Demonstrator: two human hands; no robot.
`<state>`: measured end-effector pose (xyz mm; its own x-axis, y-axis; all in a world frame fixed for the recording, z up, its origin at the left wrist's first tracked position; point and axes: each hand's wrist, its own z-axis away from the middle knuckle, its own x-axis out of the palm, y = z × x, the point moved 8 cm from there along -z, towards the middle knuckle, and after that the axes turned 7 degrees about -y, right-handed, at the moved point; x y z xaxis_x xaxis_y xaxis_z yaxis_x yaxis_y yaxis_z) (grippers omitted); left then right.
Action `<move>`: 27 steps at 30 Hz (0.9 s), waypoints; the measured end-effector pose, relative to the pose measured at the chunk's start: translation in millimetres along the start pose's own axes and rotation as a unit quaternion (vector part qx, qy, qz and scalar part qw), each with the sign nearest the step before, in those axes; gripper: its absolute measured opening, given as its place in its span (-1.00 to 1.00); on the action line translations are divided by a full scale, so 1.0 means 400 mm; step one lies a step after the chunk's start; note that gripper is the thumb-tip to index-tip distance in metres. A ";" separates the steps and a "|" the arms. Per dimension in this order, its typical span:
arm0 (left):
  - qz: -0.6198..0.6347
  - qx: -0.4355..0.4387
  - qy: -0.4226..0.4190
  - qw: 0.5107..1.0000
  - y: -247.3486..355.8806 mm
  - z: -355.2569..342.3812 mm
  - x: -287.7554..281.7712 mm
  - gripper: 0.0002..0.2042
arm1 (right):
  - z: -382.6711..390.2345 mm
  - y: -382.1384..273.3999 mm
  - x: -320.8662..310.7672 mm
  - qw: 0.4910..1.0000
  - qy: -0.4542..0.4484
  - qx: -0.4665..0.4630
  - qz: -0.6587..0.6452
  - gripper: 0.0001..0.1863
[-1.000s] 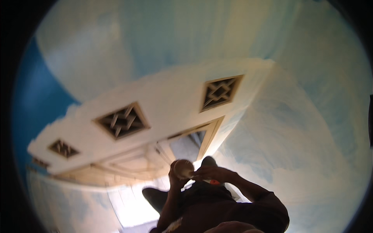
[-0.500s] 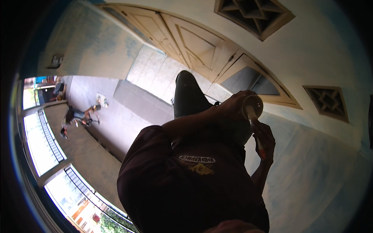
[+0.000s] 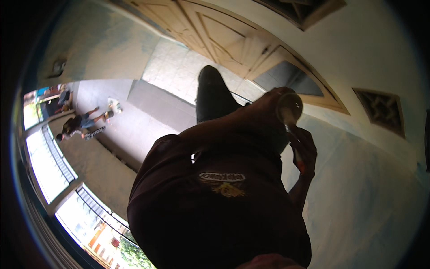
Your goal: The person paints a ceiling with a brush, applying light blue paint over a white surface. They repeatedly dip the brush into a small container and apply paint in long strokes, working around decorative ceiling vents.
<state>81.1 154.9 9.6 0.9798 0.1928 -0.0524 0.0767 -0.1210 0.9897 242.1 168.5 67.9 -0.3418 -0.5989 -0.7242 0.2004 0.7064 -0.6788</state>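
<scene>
My left arm reaches across my dark shirt. At its end my left hand is closed around a round cup, whose circular rim shows and whose contents are too dark to make out. Just below it my right hand has its fingers wrapped around a pale, slim paintbrush. One end of the paintbrush meets the cup; the rest is mostly hidden by my fingers and shadow. Both hands are in front of a patchy blue-white wall.
Beige panelled doors with a dark pane stand ahead, beside lattice vents. A tiled floor stretches left. Farther off, a person is by a low wall under bright window openings.
My view has shifted slightly, so the doors and vents sit differently. My hands keep hold of the cup and paintbrush, a little higher in view. The far person has changed posture.
</scene>
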 end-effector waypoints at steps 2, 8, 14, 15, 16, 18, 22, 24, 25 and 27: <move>0.015 0.081 -0.032 0.996 -0.004 -0.006 -0.007 -0.44 | 0.005 0.013 -0.007 1.000 0.023 -0.006 0.009 -0.62; -0.072 0.121 -0.056 0.988 -0.063 0.028 0.045 -0.24 | 0.043 0.008 -0.014 0.995 0.018 0.055 -0.082 -0.62; -0.023 0.089 -0.061 0.994 -0.074 0.021 0.081 -0.24 | 0.115 0.062 -0.056 0.985 0.121 0.020 -0.125 -0.71; -0.002 0.085 -0.060 0.995 -0.071 0.020 0.088 -0.24 | 0.143 0.086 -0.058 0.975 0.164 0.013 -0.149 -0.70; -0.007 0.085 -0.060 0.994 -0.070 0.016 0.092 -0.24 | 0.173 0.134 -0.047 0.962 0.203 0.052 -0.174 -0.66; -0.012 0.090 -0.072 0.993 -0.071 0.001 0.103 -0.25 | 0.231 0.215 -0.035 0.922 0.290 0.130 -0.219 -0.57; -0.020 0.083 -0.055 0.995 -0.125 -0.007 0.127 -0.24 | 0.202 0.268 -0.026 0.749 0.403 0.068 -0.521 -0.52; -0.042 0.042 -0.062 0.996 -0.112 -0.012 0.132 -0.22 | 0.213 0.310 -0.010 0.671 0.431 0.071 -0.599 -0.54; -0.051 0.031 -0.055 0.997 -0.140 -0.014 0.133 -0.20 | 0.219 0.340 -0.006 0.631 0.443 0.062 -0.633 -0.56; -0.009 -0.024 -0.045 0.999 -0.156 -0.018 0.142 -0.19 | 0.242 0.375 -0.017 0.632 0.480 0.069 -0.604 -0.59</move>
<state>130.7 180.3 -54.4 0.9912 0.1059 -0.0790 0.0868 -0.0714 0.9937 363.5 242.0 -40.6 -0.7085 -0.1183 0.6958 -0.6843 -0.1261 -0.7182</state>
